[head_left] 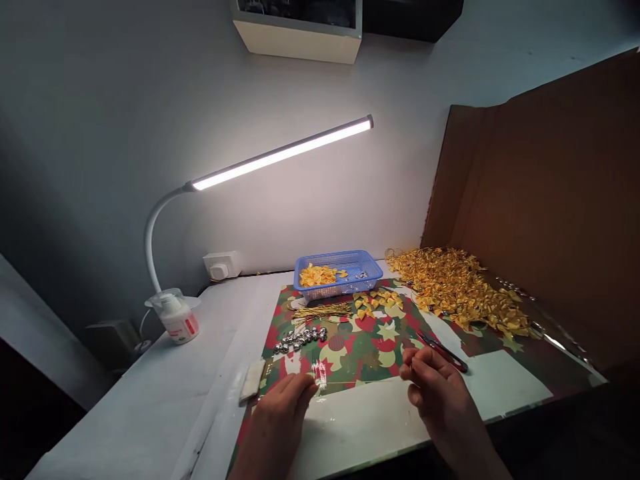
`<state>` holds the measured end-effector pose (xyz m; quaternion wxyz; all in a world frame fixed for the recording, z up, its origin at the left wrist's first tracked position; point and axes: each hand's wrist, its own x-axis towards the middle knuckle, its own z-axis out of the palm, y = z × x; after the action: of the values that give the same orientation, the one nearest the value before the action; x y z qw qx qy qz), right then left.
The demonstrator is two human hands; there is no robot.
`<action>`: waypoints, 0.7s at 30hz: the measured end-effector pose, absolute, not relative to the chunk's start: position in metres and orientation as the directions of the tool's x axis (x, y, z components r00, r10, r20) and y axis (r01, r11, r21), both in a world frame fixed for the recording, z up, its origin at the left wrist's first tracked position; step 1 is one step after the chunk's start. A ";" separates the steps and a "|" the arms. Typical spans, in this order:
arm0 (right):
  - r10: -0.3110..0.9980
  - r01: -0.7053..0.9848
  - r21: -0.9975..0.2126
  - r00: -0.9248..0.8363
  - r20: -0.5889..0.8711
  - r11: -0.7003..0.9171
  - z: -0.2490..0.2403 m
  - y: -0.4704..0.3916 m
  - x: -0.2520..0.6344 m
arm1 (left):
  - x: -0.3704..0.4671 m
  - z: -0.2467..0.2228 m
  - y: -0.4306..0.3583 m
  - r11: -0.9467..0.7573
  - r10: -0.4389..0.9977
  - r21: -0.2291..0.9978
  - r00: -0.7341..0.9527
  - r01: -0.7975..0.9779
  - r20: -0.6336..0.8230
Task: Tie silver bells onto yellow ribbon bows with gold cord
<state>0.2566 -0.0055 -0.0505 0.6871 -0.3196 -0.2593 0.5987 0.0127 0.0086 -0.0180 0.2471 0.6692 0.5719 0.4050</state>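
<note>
My left hand [287, 410] is closed in a pinch above the pale front strip of the mat. From its fingertips a thin gold cord [357, 382] stretches to the right, faint against the mat. At the other end my right hand [435, 393] also pinches, fingers curled; anything else in its fingertips is too small to make out. Beyond my left hand lie several silver bells [300, 339], with a bundle of gold cords [323, 311] behind them. Several yellow bows [377, 301] are scattered to the right of the bundle.
A blue basket [340, 291] holds yellow bows. A large heap of yellow bows [460, 287] sits at right, beside a tall cardboard sheet [545, 173]. A slim dark tool [443, 352] lies beyond my right hand. At left stand a white bottle [180, 321] and a lit lamp [285, 155].
</note>
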 end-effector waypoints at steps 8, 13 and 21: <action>0.998 -0.657 -0.751 0.031 0.059 0.065 -0.046 -0.012 0.239 | 0.022 0.001 -0.015 0.082 0.995 0.997 0.051 -0.018 -0.081; 0.997 -0.600 -0.798 -0.006 0.081 0.062 -0.048 -0.019 0.224 | 0.042 0.016 -0.029 0.329 0.944 0.673 0.223 -0.662 -0.242; 1.000 -0.631 -0.776 -0.009 0.027 0.016 -0.036 -0.029 0.220 | 0.030 -0.008 -0.027 0.123 0.987 0.918 0.139 -0.377 -0.076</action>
<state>0.2197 -0.0292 -0.0359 0.6398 -0.2939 -0.3139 0.6370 0.0299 -0.0271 -0.0081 0.6424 0.3957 0.3859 0.5308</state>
